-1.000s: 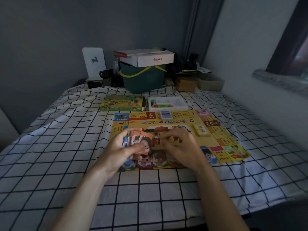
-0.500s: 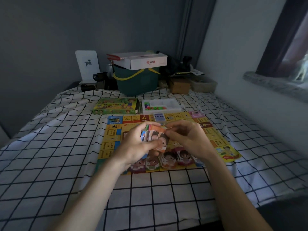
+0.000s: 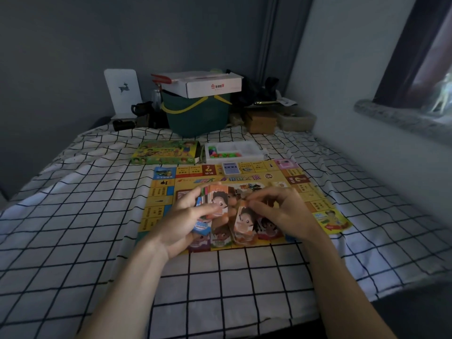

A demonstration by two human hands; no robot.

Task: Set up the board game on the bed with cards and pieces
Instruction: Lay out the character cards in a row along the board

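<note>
A yellow game board (image 3: 161, 199) lies flat on the checked bedsheet. My left hand (image 3: 183, 216) grips a stack of picture cards (image 3: 217, 199) upright above the board's middle. My right hand (image 3: 278, 211) pinches one orange-edged card (image 3: 244, 220) by its top and holds it just right of the stack, hanging down toward the board. A row of cards (image 3: 220, 237) lies along the board's near edge. A small blue card deck (image 3: 230, 168) sits on the board's far edge.
Behind the board lie the green game box (image 3: 166, 152) and a white tray (image 3: 247, 149) with coloured pieces. Farther back stand a green bucket (image 3: 195, 116) topped by a white carton, a white card stand (image 3: 121, 91) and small boxes. The wall and a window sill (image 3: 396, 118) are to the right.
My right hand has drawn one card off the stack and lowered it toward the board's near edge. The view has shifted slightly.
</note>
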